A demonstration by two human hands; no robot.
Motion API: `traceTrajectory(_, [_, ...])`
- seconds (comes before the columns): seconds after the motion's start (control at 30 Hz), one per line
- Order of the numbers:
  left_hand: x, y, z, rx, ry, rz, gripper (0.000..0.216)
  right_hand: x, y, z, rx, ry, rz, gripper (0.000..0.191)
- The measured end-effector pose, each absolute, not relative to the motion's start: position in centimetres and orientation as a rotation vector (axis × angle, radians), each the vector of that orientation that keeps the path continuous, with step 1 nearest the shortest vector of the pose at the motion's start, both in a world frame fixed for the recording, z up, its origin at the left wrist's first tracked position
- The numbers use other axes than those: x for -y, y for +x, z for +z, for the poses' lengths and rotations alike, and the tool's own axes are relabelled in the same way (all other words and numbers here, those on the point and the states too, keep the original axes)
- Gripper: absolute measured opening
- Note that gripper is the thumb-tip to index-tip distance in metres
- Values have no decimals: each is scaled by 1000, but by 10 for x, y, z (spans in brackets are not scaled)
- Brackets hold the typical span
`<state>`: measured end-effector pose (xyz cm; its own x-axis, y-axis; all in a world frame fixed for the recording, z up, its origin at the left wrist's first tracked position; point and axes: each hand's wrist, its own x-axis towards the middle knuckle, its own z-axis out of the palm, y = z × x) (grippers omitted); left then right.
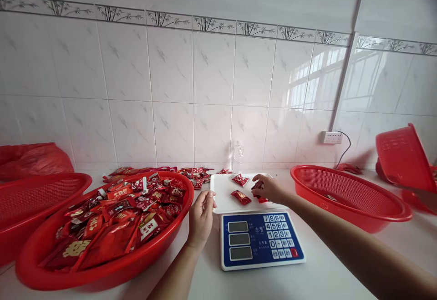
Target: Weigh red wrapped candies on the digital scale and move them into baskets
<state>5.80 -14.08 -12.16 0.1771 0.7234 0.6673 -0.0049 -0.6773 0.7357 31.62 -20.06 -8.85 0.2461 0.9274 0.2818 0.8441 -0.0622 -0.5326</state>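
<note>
A white scale tray point(223, 195) belongs to a digital weighing scale point(261, 241) with a blue keypad panel and three displays. Over the tray's right side my right hand point(268, 188) is closed, its fingers around a dark red wrapped packet point(257, 187). Two more red packets lie on the tray, a smaller one point(240, 180) towards the back and one nearer the front point(241, 197). My left hand point(201, 218) is at the tray's left edge, fingers curled together with the thumb. Anything inside those fingers is hidden.
At left, a red plastic basket point(184, 227) is heaped with red packets, beside another red basket point(80, 181). Loose packets point(196, 175) lie by the wall, near a clear bottle point(238, 155). On the right stand a red basket point(385, 216) and a tilted one point(399, 154).
</note>
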Motion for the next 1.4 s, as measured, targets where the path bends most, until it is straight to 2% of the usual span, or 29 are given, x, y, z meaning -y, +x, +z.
traceTrajectory(0.3, [141, 58, -123, -670, 1854, 1544, 33, 203, 293, -88, 1667, -2111, 41, 44])
traceTrajectory(0.5, [142, 58, -123, -664, 1848, 1528, 32, 209, 287, -85, 1711, -2135, -30, 35])
traceTrajectory(0.83, [141, 58, -125, -656, 1855, 1528, 31, 200, 288, -94, 1762, -2091, -198, 30])
traceTrajectory(1.4, [141, 59, -124, -660, 1865, 1521, 31, 180, 291, -107, 1738, -1963, -189, 22])
